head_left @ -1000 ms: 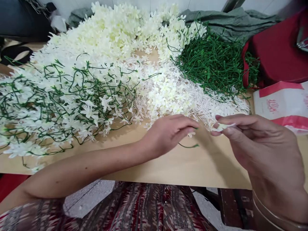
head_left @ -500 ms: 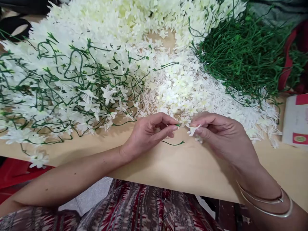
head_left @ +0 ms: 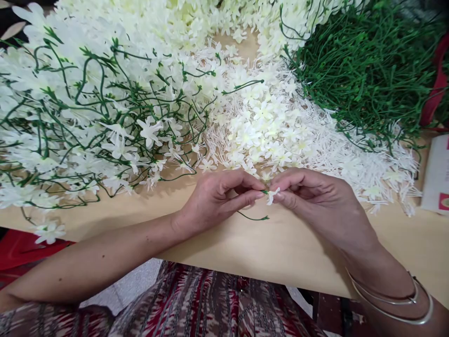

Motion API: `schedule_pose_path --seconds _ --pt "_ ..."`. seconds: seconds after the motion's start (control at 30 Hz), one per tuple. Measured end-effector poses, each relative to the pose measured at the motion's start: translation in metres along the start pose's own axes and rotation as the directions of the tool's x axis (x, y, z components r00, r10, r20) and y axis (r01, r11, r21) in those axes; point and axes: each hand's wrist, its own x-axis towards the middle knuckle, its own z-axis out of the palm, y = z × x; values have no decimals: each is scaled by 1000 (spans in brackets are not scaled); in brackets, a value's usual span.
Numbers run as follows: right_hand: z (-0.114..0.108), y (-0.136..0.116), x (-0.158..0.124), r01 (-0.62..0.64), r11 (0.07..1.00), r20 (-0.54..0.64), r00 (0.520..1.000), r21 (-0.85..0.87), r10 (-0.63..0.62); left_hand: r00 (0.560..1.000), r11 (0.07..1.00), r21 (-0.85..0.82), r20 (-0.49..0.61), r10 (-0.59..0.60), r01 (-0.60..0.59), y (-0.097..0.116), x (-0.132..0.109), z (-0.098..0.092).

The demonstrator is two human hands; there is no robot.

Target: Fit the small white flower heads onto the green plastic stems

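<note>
My left hand [head_left: 220,199] pinches a thin green stem [head_left: 253,217] whose free end curls down over the wooden table [head_left: 266,248]. My right hand [head_left: 315,201] pinches a small white flower [head_left: 272,194] between thumb and forefinger. The flower touches the tip of the stem right where both hands meet. Just behind my fingers lies a heap of loose white flowers [head_left: 277,131].
A big pile of finished sprays, white flowers on green stems [head_left: 91,117], fills the left. Bare green stems [head_left: 365,70] are heaped at the back right. A white and red packet [head_left: 437,175] sits at the right edge. Red fabric [head_left: 437,89] lies behind the stems.
My right hand has come in from the right with the flower and now meets my left hand at the stem tip. The view has tilted lower.
</note>
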Motion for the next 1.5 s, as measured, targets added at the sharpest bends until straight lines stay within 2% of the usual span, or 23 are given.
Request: schedule_pose_path --seconds 0.3,0.8,1.03,1.17,1.33,1.5 --pt "-2 -1 1 -1 999 -5 1000 -41 1 992 986 109 39 118 -122 2 3 -3" --pt "-5 3 -2 11 993 73 997 -114 -3 969 934 256 70 239 -249 0 2 -1" --pt "-6 3 -7 -50 988 54 997 -148 58 972 927 295 92 215 -233 -2 -1 -1" --pt "-7 2 -7 -29 984 86 995 -174 45 967 918 306 93 236 -253 -3 -2 1" --pt "-5 3 -6 -40 978 67 996 -202 55 959 886 367 112 262 -285 -4 -3 2" --pt "0 11 -8 -55 985 63 996 -161 66 958 871 399 104 269 -288 -6 -4 2"
